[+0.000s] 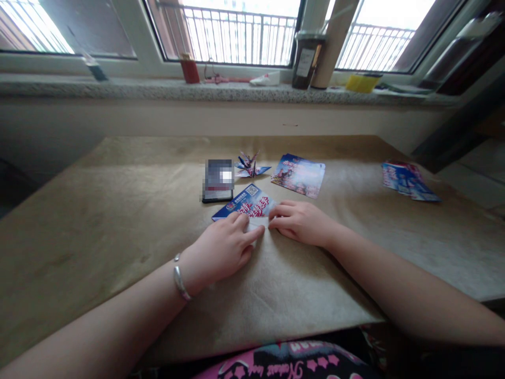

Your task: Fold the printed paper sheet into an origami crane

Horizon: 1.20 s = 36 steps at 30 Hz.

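A printed paper sheet [249, 202], blue with red and white lettering and a QR code, lies folded on the table before me. A strip of its white back shows at the near edge. My left hand [223, 245], with a silver bangle on the wrist, holds the paper down at its near left edge, index finger reaching along the white strip. At the right corner, my right hand [295, 221] grips the paper with bent fingers; the fingertips are partly hidden. Just beyond the sheet stands a folded paper crane [252, 167] in the same print.
Left of the crane is a phone-like device [218, 180] with a blurred screen. A stack of square paper sheets [300, 175] lies right of the crane, and more printed papers [408, 180] lie farther right. A stone windowsill [138, 90] with jars runs behind the table [98, 237].
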Motion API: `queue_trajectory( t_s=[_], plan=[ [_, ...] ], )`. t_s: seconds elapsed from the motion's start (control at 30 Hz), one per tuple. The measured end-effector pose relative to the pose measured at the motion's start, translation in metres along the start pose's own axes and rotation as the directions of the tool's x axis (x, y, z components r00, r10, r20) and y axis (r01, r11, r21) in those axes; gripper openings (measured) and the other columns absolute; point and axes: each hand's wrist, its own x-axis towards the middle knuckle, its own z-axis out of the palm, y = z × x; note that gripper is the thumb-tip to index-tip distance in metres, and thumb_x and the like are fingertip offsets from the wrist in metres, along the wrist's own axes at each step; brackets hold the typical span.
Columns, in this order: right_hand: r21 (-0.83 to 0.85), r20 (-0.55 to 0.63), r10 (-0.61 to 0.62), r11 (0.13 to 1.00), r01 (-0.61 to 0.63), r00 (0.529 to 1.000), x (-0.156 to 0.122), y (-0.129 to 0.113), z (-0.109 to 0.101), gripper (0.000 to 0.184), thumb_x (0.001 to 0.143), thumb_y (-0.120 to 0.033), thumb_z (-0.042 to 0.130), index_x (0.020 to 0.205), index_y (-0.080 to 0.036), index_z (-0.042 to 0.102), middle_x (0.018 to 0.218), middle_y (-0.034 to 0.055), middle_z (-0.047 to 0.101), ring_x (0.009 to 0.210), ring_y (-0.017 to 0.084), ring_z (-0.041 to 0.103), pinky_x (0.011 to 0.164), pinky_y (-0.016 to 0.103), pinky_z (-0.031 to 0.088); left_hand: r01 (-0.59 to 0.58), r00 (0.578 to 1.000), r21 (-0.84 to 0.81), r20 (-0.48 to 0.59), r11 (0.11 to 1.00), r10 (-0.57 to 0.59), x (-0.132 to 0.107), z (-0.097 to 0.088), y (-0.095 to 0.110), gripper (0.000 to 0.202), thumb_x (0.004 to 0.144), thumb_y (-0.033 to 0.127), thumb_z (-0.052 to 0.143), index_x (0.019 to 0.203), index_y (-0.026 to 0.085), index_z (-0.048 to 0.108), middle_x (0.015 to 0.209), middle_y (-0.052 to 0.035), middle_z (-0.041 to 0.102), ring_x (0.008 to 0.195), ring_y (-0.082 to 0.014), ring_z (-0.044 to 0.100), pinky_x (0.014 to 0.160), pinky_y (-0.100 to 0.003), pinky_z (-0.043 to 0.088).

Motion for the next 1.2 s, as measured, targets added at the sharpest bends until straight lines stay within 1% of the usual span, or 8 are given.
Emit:
queue_trajectory(
  t_s=[0.2,0.43,0.57,0.7,0.83,0.97,1.2],
  plan=[
    [-0.004,-0.005,0.013,1.000,-0.013,1.000,-0.002,0.003,-0.002,0.024,0.091,-0.018,0.044,0.089,-0.021,0.068,0.091,0.0058,0.066,0.081,0.015,0.056,0.071,0.027,0.046,0.012,1.000,0.012,0.013,1.000,-0.012,0.001,-0.001,0.001,0.035,0.089,0.026,0.044,0.123,0.021,0.054,0.106,-0.0128,0.056,0.097,-0.0265,0.052,0.085,-0.041,0.047],
    [0.010,0.013,0.028,1.000,-0.028,1.000,-0.003,0.005,-0.005,0.023,0.090,-0.017,0.046,0.091,-0.022,0.069,0.094,0.0048,0.067,0.085,0.017,0.057,0.073,0.028,0.047,0.022,0.999,0.012,0.025,1.000,-0.022,0.002,-0.002,0.001,0.034,0.089,0.026,0.044,0.122,0.021,0.055,0.108,-0.0131,0.056,0.099,-0.0268,0.051,0.085,-0.041,0.047],
    [0.014,0.038,0.030,0.999,-0.031,0.999,-0.004,0.007,-0.007,0.023,0.089,-0.016,0.047,0.088,-0.021,0.069,0.097,0.0039,0.069,0.084,0.016,0.058,0.074,0.029,0.048,0.014,1.000,0.011,0.020,1.000,-0.014,0.002,-0.002,0.001,0.035,0.090,0.026,0.044,0.122,0.021,0.054,0.108,-0.0130,0.056,0.098,-0.0259,0.051,0.086,-0.040,0.047],
    [0.000,0.029,0.042,0.999,-0.042,0.999,-0.006,0.009,-0.008,0.022,0.088,-0.016,0.048,0.086,-0.021,0.070,0.098,0.0039,0.069,0.083,0.016,0.059,0.074,0.029,0.048,0.014,1.000,0.015,0.024,1.000,-0.015,0.003,-0.002,0.001,0.034,0.089,0.026,0.044,0.122,0.021,0.055,0.106,-0.0121,0.056,0.098,-0.0258,0.051,0.085,-0.040,0.047],
    [-0.004,0.018,0.047,0.999,-0.046,0.999,-0.008,0.011,-0.010,0.022,0.086,-0.015,0.049,0.084,-0.021,0.070,0.097,0.0040,0.070,0.081,0.016,0.060,0.073,0.029,0.048,0.020,0.999,0.012,0.031,1.000,-0.020,0.003,-0.003,0.001,0.033,0.089,0.026,0.045,0.120,0.021,0.055,0.102,-0.0113,0.056,0.096,-0.0257,0.051,0.083,-0.039,0.047],
    [-0.002,0.032,0.074,0.997,-0.074,0.997,-0.010,0.012,-0.011,0.022,0.084,-0.014,0.049,0.083,-0.020,0.070,0.093,0.0052,0.069,0.081,0.016,0.060,0.072,0.028,0.047,0.016,1.000,0.017,0.026,1.000,-0.017,0.002,-0.003,0.001,0.033,0.089,0.026,0.043,0.119,0.022,0.056,0.102,-0.0114,0.056,0.096,-0.0262,0.052,0.083,-0.040,0.047],
    [0.003,0.044,0.105,0.994,-0.106,0.993,-0.011,0.014,-0.011,0.020,0.081,-0.013,0.051,0.079,-0.020,0.069,0.091,0.0053,0.068,0.078,0.016,0.059,0.072,0.028,0.046,0.012,1.000,0.012,0.014,1.000,-0.012,0.003,-0.002,0.000,0.036,0.089,0.026,0.044,0.124,0.022,0.054,0.104,-0.0111,0.055,0.097,-0.0264,0.051,0.083,-0.040,0.048]
  ],
)
